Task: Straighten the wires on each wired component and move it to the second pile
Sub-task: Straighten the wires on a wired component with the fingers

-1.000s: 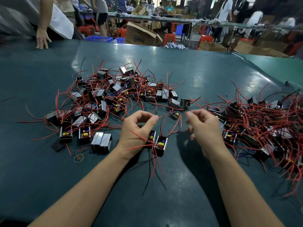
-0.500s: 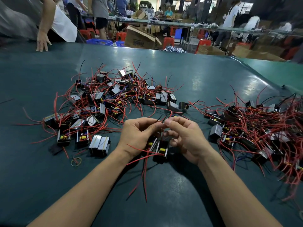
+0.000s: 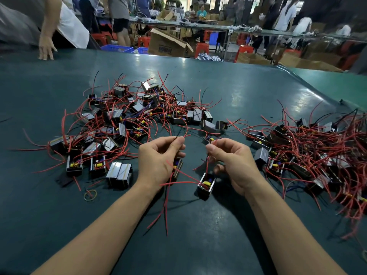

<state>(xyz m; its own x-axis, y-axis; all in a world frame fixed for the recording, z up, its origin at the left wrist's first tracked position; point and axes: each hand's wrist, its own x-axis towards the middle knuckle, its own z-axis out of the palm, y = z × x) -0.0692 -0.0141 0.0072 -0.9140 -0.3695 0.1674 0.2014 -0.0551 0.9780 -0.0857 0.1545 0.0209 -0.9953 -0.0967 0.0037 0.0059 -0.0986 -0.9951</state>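
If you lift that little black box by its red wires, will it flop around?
Probably it dangles: the small black box component hangs tilted under the right hand. Its thin red wires curve loosely, so they look bendy and easy to tangle.

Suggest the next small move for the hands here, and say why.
Probably draw the right hand up along its red wire to straighten it. That hand pinches a wire rising from the component on the table, and the wire looks kinked. The left hand pinches wires of another component beside it.
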